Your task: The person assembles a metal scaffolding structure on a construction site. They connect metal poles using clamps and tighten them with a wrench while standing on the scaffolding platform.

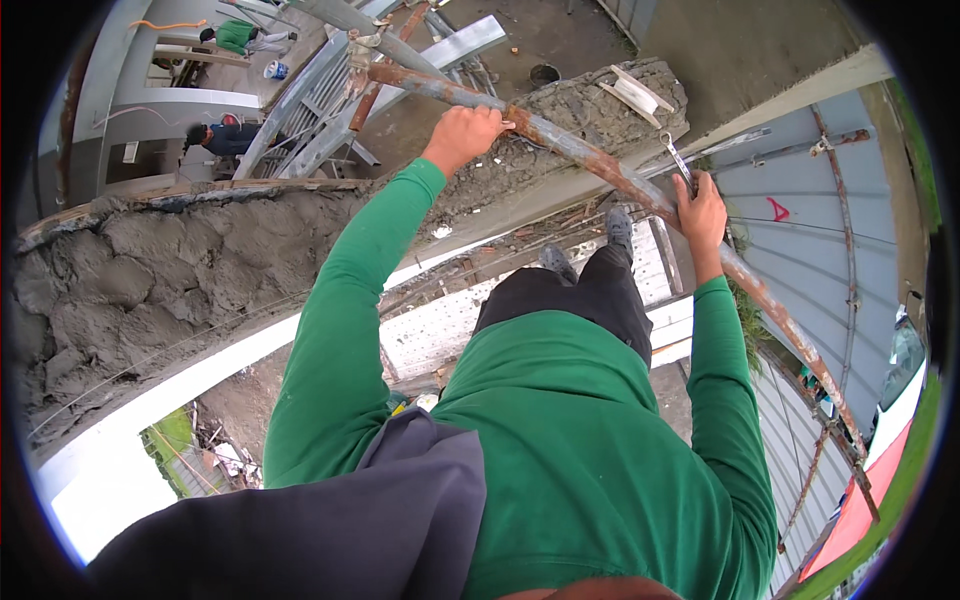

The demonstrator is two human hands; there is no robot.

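A long rusty scaffold pipe slants across in front of me, from the upper left down to the lower right. My left hand is closed round it near its upper part. In my right hand is a silver wrench, its ring end pointing up and away from me. That hand rests against the pipe farther down, its fingers closed round the wrench handle. My palms and the undersides of the fingers are hidden.
Below me, my shoes stand on narrow footing beside a white perforated board. Wet mortar covers a ledge at left. Metal bars and a clamp join the pipe's upper end. Corrugated sheets lie right; two people work below.
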